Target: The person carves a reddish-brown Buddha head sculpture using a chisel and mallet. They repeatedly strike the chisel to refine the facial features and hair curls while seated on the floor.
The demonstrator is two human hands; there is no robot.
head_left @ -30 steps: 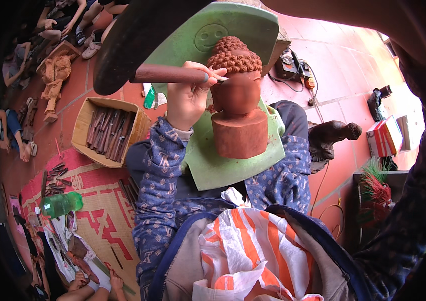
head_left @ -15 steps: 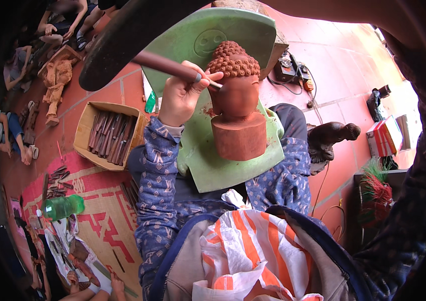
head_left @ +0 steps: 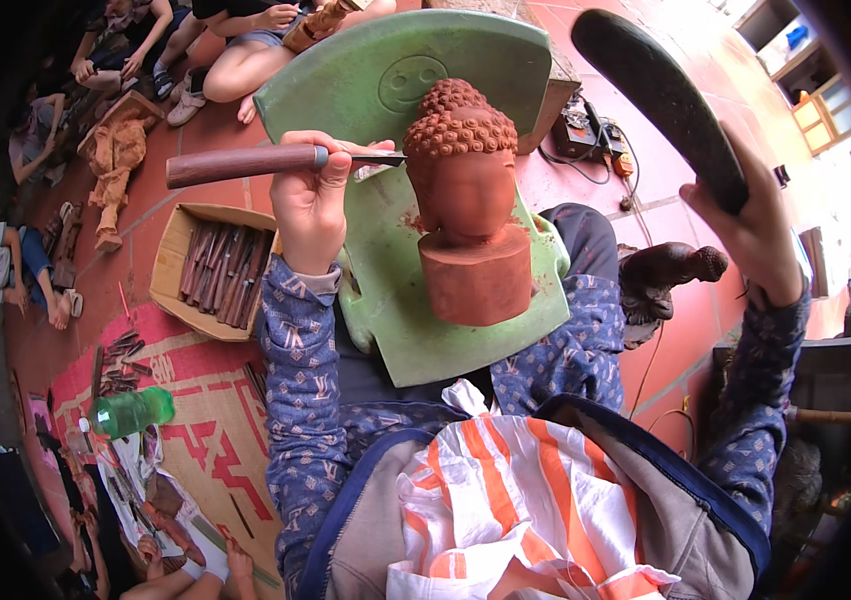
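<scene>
Clock set with 12 at the far edge, 6 toward the wearer, centre on the work. Carved reddish-brown head stands on its faceted base, on the green plastic seat across the lap; long axis runs 12 to 6, crown at 12. Key relation: chisel lies nearly along 9 to 3, blade pointing at 3, its tip at the head's 9 o'clock side just under the curls; whether it touches or stops just short, cannot tell. Left hand, at about 9, is much the nearer of the hands; fingers closed round the chisel by the ferrule, most of the handle projecting behind toward 9. Right hand, between 3 and 4 and well apart, is closed on the near end of a curved dark mallet, whose free end slants up toward 11. Edges: seat rim close below the base at 6; raised smiley-marked back at 12. Room: open gap between head and mallet; beyond the seat, electrical box with cables at 2, dark sculpture at 4. Cardboard box of tools sits at 8, near the left sleeve.
</scene>
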